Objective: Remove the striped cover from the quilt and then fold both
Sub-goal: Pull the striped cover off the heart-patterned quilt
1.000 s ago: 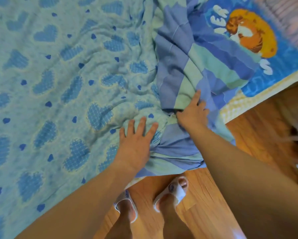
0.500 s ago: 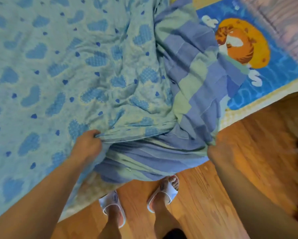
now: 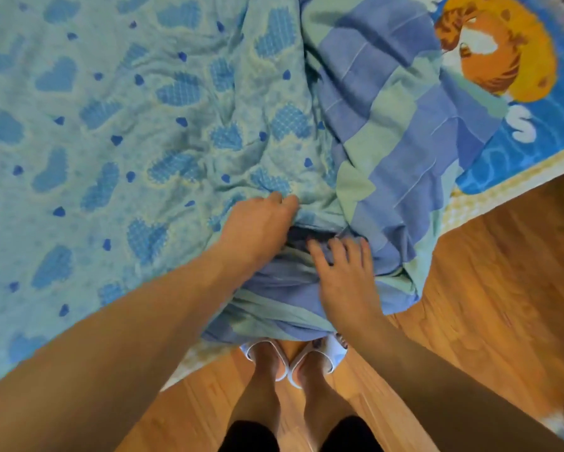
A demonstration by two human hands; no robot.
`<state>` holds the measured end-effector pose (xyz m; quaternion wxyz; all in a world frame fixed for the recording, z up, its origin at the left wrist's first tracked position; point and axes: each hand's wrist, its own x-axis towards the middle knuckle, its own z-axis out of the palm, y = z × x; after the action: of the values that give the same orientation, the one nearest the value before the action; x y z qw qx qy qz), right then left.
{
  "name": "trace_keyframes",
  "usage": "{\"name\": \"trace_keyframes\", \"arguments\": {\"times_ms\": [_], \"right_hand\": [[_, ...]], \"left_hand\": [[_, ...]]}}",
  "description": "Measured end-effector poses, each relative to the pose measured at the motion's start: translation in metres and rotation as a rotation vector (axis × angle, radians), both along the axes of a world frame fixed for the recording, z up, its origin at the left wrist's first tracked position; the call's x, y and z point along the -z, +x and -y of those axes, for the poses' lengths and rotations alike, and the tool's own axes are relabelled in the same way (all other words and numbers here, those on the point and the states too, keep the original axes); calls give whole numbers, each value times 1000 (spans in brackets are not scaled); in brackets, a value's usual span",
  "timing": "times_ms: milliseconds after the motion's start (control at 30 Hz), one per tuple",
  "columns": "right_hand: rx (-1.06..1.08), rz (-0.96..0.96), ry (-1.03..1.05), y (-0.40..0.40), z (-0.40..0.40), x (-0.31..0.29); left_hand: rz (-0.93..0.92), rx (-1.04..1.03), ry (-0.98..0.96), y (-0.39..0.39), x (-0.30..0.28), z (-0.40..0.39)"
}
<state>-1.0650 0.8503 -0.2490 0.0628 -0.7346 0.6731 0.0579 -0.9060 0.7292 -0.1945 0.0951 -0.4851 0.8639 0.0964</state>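
A pale green quilt (image 3: 117,132) with blue hearts spreads over the bed to the left. The striped cover (image 3: 401,151), in blue and green bands, lies bunched along the quilt's right side and hangs over the bed edge. My left hand (image 3: 258,223) grips the quilt's edge where it meets the cover's dark opening. Just right of it, my right hand (image 3: 342,275) rests with spread fingers on the bunched striped cover at the bed edge.
A blue bedsheet with an orange cartoon tiger (image 3: 502,50) lies under the cover at the top right. The wooden floor (image 3: 489,288) runs along the bed edge. My feet in white slippers (image 3: 293,360) stand close to the bed.
My left hand moved right along the quilt edge to the cover's opening. My right hand came back from the right end of the cover and now lies on the bunched fabric.
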Motion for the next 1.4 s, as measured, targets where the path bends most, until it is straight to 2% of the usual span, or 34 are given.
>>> {"name": "trace_keyframes", "arguments": {"times_ms": [100, 167, 267, 333, 367, 400, 433, 500, 600, 700, 800, 867, 900, 967, 1033, 1100, 1167, 1267, 1300, 1333, 1400], "right_hand": [[21, -93, -80, -50, 16, -21], [46, -137, -6, -84, 23, -36], [155, -147, 74, -101, 31, -50], [303, 2, 50, -82, 43, -52], [417, 110, 24, -65, 50, -51], [516, 205, -9, -47, 57, -50], [550, 259, -51, -27, 62, -48], [478, 287, -108, 11, 62, -44], [419, 242, -74, 45, 60, -34], [413, 142, -105, 43, 83, -25], [454, 110, -78, 32, 124, -25], [485, 51, -67, 32, 148, -30], [426, 4, -77, 35, 157, -31], [170, -82, -89, 41, 169, -37], [7, -80, -127, 35, 182, -48], [134, 6, -163, 14, 193, -68], [379, 108, -150, -11, 193, -80], [752, 175, 122, -37, 182, -74], [804, 173, 250, -39, 176, -68], [795, 166, 344, -41, 171, -61], [726, 155, 387, -38, 163, -48]], "left_hand": [[-106, -142, -21, 53, -41, 43], [-136, -351, -99, 122, -66, 74], [57, -825, -88, 253, -78, 111], [228, -1057, 5, 304, -71, 116], [277, -1048, -2, 310, -63, 113], [258, -944, -54, 305, -54, 108], [191, -781, -113, 293, -44, 101], [50, -529, -162, 252, -26, 78], [-37, -333, -192, 184, -11, 49], [-86, 7, -356, 130, -11, 58], [8, 224, -359, 114, -7, 89], [5, 152, -322, 121, -15, 105], [-56, 69, -277, 129, -22, 112], [-266, -92, -170, 154, -39, 119], [-440, -263, -181, 197, -58, 122], [-402, -481, -264, 259, -61, 127], [-160, -748, -211, 319, -51, 134], [41, -1194, 78, 349, -27, 143], [74, -1268, 120, 339, -23, 143], [102, -1209, 58, 323, -20, 142], [74, -774, -206, 275, -20, 136]]}}
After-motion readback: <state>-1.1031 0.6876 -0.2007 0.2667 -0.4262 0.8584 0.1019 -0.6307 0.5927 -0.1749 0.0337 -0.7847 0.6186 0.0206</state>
